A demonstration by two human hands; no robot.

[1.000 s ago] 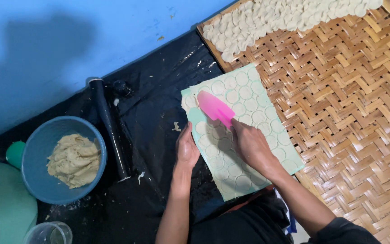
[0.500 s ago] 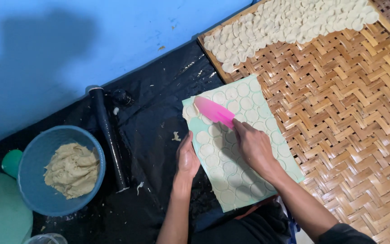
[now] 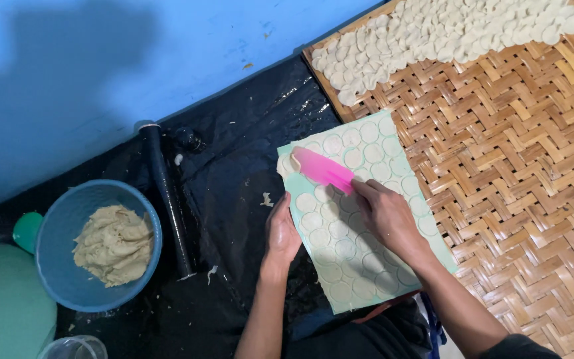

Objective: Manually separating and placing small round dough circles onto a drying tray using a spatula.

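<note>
A pale green sheet (image 3: 433, 242) lies on black plastic, covered with several cut round dough discs (image 3: 330, 145). My right hand (image 3: 386, 216) grips a pink scraper (image 3: 323, 169) whose far end sits at the sheet's top-left corner, against a small lump of dough (image 3: 286, 165). My left hand (image 3: 282, 231) presses flat on the sheet's left edge, fingers together.
A blue bowl (image 3: 58, 266) of dough stands at the left beside a black rolling pin (image 3: 167, 199). A woven bamboo tray (image 3: 533, 173) on the right carries many dough discs (image 3: 446, 30) at its far end. A blue wall runs behind; green containers (image 3: 1, 306) sit at far left.
The pink scraper has slid toward the sheet's top-left corner, pushing dough there. The camera view has shifted slightly.
</note>
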